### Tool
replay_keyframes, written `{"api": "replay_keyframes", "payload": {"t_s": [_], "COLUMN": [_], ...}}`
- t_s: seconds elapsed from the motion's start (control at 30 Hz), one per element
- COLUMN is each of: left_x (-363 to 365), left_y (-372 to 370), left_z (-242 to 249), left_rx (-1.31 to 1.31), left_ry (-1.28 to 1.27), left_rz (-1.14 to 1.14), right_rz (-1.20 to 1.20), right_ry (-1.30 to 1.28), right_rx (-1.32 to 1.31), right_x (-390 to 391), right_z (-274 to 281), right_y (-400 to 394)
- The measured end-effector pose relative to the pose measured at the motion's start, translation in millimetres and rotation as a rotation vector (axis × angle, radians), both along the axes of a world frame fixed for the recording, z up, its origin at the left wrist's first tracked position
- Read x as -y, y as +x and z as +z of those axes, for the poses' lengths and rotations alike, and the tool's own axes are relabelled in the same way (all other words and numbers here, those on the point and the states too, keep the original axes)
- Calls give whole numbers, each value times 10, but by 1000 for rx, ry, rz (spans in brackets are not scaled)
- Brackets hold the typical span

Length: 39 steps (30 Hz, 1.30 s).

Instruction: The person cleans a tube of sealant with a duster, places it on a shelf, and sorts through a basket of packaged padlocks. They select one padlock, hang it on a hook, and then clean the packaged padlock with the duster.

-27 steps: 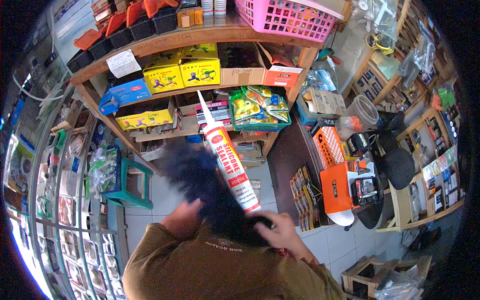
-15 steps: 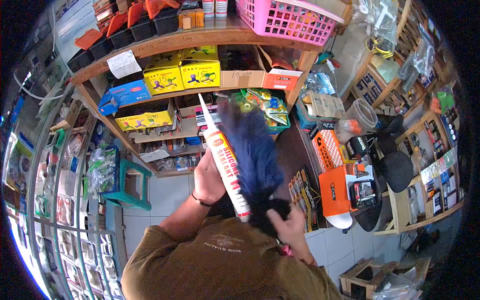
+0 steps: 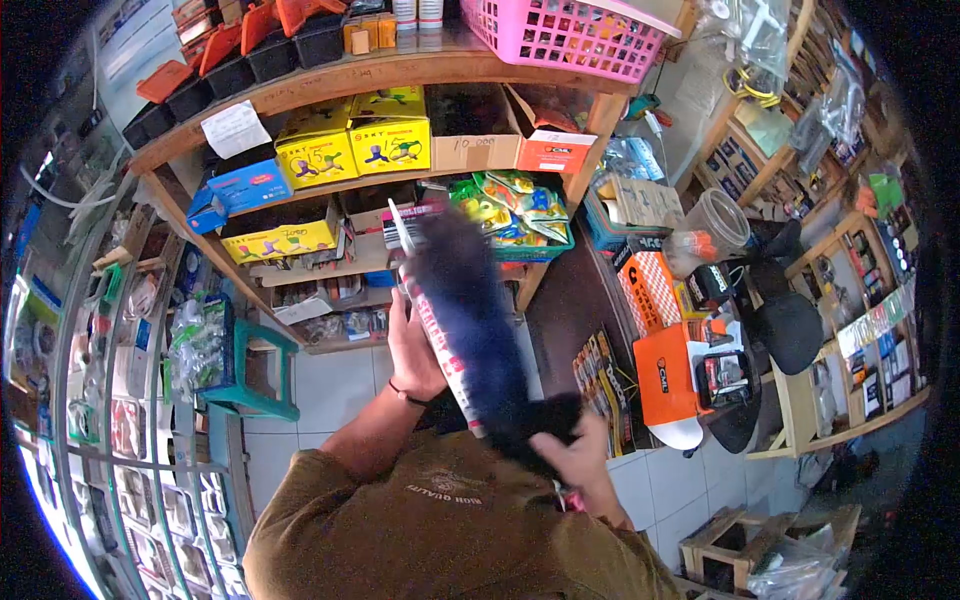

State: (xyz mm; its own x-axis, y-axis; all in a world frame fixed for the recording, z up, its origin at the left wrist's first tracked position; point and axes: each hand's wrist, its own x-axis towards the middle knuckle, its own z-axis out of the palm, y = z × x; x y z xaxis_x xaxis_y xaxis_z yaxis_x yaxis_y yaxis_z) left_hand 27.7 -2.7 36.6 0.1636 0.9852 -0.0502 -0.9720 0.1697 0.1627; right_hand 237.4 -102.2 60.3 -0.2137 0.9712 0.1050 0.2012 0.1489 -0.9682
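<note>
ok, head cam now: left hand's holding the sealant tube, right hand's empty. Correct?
Not quite: the right hand isn't empty. The head view shows it gripping the dark end of a fluffy blue duster. The left hand does hold the sealant tube.

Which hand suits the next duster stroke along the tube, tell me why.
Likely the right hand: it grips the blue duster, which overlaps the tube in view, while the left hand holds that tube.

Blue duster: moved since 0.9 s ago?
Yes. Judged against the teal stool, the blue duster has shifted rightward in the picture, away from the stool, and somewhat up. Its head is motion-blurred.
</note>
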Motion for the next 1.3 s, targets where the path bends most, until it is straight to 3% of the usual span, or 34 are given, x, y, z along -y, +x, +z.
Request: {"api": "replay_keyframes", "payload": {"t_s": [0.03, 0.07, 0.17, 0.33, 0.4, 0.47, 0.5, 0.53, 0.6, 0.63, 0.67, 0.7, 0.73, 0.8, 0.87, 0.93, 1.0, 1.07, 1.1, 1.13, 1.2, 1.23, 1.27, 1.3], "left_x": [-20, -28, -25, 9, -120, -21, -63, -70, -6, -51, -141, -113, -59, 33, -29, -100, -163, 31, -152, -123, -69, -16, -51, -70], "left_y": [-123, -117, -172, -7, -59, 57, -20, -30, 32, -3, -30, -11, 18, 44, -7, -16, -31, 39, -237, -190, -58, -62, -49, -102], "left_z": [-213, -237, -478, -302, -659, -550, -755, -555, -120, -293, -522, -426, -212, 95, -132, -254, -663, 140, -624, -624, -502, -310, -342, -365], "left_rx": [26, -136, -149, -278, -92, -257, -152, -31, -34, -59, 164, 164, 64, -126, -89, 67, -125, -95, 129, 130, -42, -173, -31, 28], "left_ry": [161, 23, 24, -142, 83, -46, 106, 219, 8, 26, 538, 539, 354, -18, -12, 255, 171, -48, 335, 335, 180, 98, -4, 183], "left_rz": [-138, -63, -85, 46, -31, 54, -35, -77, -53, -7, -300, -308, -233, -63, -41, -151, 0, -39, -308, -307, -110, -117, -109, -200], "right_rz": [-84, -192, -318, -314, -99, 83, -17, -110, -112, 6, 120, 141, 136, -133, -145, 138, 161, -29, -124, -124, 216, 210, 104, 2], "right_ry": [-26, 3, 38, -100, 89, -183, -101, -20, -32, -25, -20, 44, 50, 23, 93, 44, 0, 19, 28, 28, -22, -25, -26, -28], "right_rx": [-290, -441, -395, -308, 32, 144, 47, -46, -65, 169, 400, 281, 281, -34, 87, 293, 258, 65, -32, -31, 288, 285, 170, 56], "right_x": [-48, -62, -119, -118, -37, 9, -43, -111, -110, -70, -32, -30, -66, -144, -108, -27, -34, -106, -122, -92, 7, 2, -18, -37], "right_z": [-28, -26, -82, -28, 119, 87, -62, -168, -37, 205, 330, 174, 51, -72, 26, 182, 149, -65, -114, -45, 153, 122, 56, -11], "right_y": [35, 46, 220, 119, -103, -204, -191, -190, -192, -226, -245, -231, -216, -200, -191, -199, -189, -203, -205, -204, -207, -210, -216, -225]}}
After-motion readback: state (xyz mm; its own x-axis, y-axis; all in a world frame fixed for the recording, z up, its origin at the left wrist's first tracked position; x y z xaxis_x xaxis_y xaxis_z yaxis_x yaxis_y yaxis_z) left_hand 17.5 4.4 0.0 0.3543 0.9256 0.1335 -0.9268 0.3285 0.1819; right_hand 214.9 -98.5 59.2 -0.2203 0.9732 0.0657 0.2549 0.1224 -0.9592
